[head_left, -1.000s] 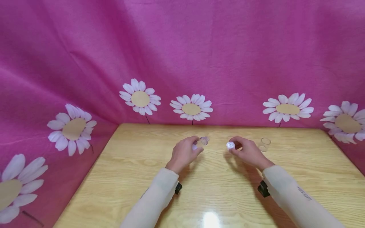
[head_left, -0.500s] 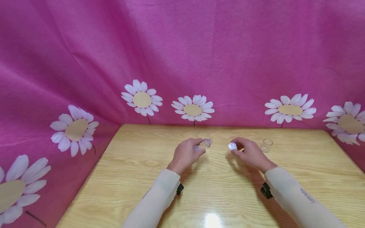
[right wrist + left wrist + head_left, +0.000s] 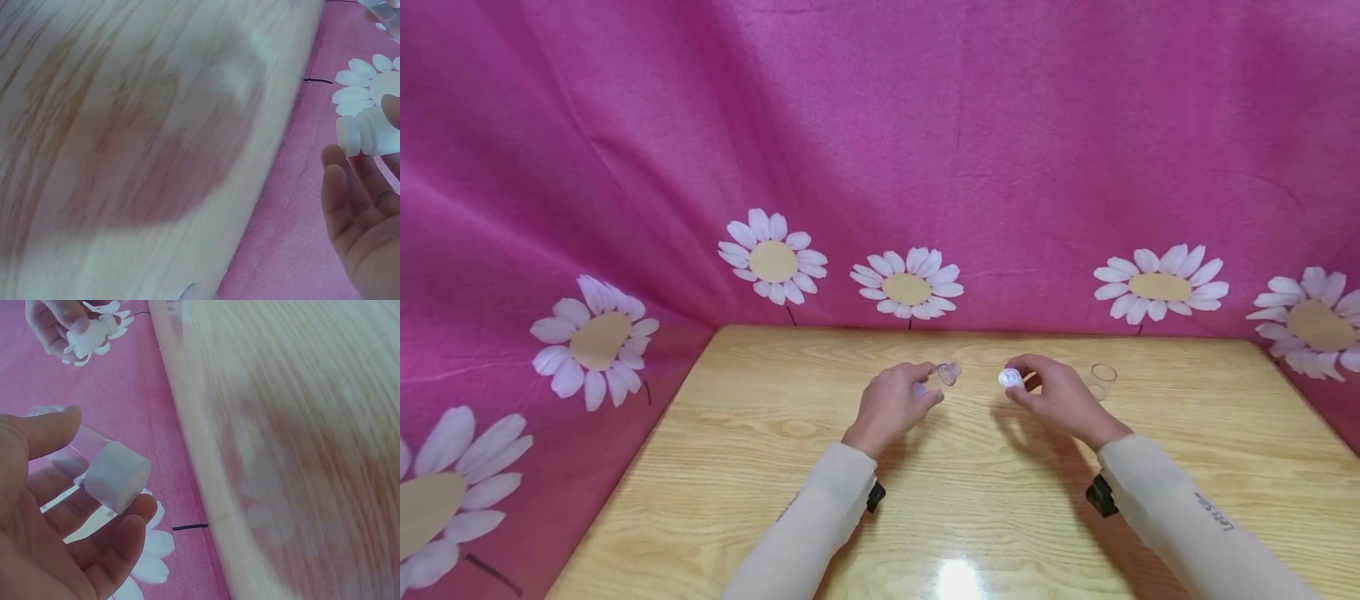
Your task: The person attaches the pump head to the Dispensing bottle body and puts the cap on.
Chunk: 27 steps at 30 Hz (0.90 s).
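My left hand (image 3: 891, 404) grips a small clear container with a white cylindrical end (image 3: 117, 478) between thumb and fingers. Its clear round rim (image 3: 950, 374) points toward the middle of the table in the head view, and something heart-shaped shows through it. My right hand (image 3: 1060, 398) pinches a small white bottle-like piece (image 3: 379, 132) with a stepped, narrower neck. From the head, its round white end (image 3: 1011, 379) faces up and left. Both hands are raised over the table with a gap between them. The palm partly hides each held piece.
A clear, open cup-like cylinder (image 3: 1102, 382) stands on the wooden table (image 3: 775, 467), just beyond my right hand. Pink cloth (image 3: 1022, 150) printed with daisies hangs along the back and left side of the table.
My right hand has tilted and raised the white piece very slightly over the last half second. The left hand still holds the clear container nearly in place. The head view has shifted a little.
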Each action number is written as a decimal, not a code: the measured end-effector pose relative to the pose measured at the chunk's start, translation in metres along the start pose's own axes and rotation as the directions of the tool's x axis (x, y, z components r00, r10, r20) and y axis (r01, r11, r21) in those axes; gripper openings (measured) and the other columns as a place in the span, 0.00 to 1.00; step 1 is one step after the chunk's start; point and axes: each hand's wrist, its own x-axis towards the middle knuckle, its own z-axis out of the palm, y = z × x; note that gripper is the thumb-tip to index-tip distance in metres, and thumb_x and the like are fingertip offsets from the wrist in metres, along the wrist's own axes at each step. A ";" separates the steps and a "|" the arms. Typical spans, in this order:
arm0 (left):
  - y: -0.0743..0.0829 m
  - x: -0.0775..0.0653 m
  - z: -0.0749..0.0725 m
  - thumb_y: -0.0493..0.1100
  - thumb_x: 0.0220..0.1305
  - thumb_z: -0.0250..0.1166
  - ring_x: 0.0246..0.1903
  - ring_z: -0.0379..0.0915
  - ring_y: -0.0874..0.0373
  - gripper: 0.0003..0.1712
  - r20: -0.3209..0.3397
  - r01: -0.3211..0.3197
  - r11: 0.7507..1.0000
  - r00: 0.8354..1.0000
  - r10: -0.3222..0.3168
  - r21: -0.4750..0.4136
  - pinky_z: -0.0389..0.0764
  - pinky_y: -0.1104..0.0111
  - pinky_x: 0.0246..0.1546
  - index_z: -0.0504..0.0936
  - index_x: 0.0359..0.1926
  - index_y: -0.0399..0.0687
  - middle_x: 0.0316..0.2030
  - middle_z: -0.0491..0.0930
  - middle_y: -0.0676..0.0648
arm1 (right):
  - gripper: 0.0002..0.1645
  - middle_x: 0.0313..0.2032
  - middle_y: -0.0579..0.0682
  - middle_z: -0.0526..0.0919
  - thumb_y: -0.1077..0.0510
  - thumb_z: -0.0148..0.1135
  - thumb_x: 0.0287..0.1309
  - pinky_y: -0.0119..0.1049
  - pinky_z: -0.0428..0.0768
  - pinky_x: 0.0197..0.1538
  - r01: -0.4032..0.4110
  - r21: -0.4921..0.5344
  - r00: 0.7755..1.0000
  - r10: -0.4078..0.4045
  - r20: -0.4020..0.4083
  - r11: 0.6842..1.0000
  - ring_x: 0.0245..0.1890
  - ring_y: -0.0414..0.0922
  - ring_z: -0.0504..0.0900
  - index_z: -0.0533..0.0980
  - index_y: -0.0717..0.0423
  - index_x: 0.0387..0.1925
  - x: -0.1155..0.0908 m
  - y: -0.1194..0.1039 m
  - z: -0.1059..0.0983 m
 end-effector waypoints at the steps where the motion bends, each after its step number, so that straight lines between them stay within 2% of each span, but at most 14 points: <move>1: 0.000 0.000 0.000 0.53 0.63 0.68 0.43 0.81 0.58 0.25 0.003 0.002 1.000 1.000 -0.002 0.006 0.75 0.70 0.33 0.81 0.60 0.57 0.51 0.86 0.53 | 0.19 0.42 0.57 0.85 0.59 0.65 0.61 0.38 0.78 0.40 0.002 -0.001 1.000 -0.002 0.001 1.000 0.39 0.49 0.83 0.77 0.62 0.53 0.000 0.000 0.000; 7: 0.000 0.001 0.001 0.55 0.63 0.68 0.40 0.79 0.60 0.24 0.004 0.009 0.999 1.000 -0.010 0.047 0.73 0.72 0.30 0.82 0.60 0.59 0.49 0.86 0.54 | 0.19 0.42 0.56 0.85 0.60 0.66 0.60 0.37 0.78 0.38 0.028 -0.010 1.000 -0.028 -0.009 1.000 0.38 0.48 0.82 0.78 0.61 0.52 0.001 -0.006 -0.004; 16: 0.000 0.001 0.001 0.54 0.63 0.67 0.42 0.80 0.58 0.24 0.004 0.014 0.999 1.000 -0.014 0.031 0.74 0.71 0.33 0.81 0.60 0.59 0.49 0.86 0.53 | 0.16 0.37 0.51 0.85 0.60 0.67 0.59 0.33 0.75 0.35 0.085 -0.044 0.996 -0.086 -0.025 0.995 0.36 0.45 0.81 0.79 0.58 0.49 0.003 -0.014 -0.003; 27: 0.003 0.001 -0.001 0.54 0.64 0.67 0.43 0.80 0.58 0.24 0.010 0.012 0.999 1.000 -0.012 0.034 0.75 0.70 0.35 0.81 0.60 0.59 0.50 0.86 0.53 | 0.16 0.34 0.52 0.85 0.60 0.68 0.57 0.30 0.73 0.31 0.090 -0.056 0.995 -0.092 -0.044 0.994 0.34 0.44 0.78 0.80 0.61 0.48 0.006 -0.019 -0.005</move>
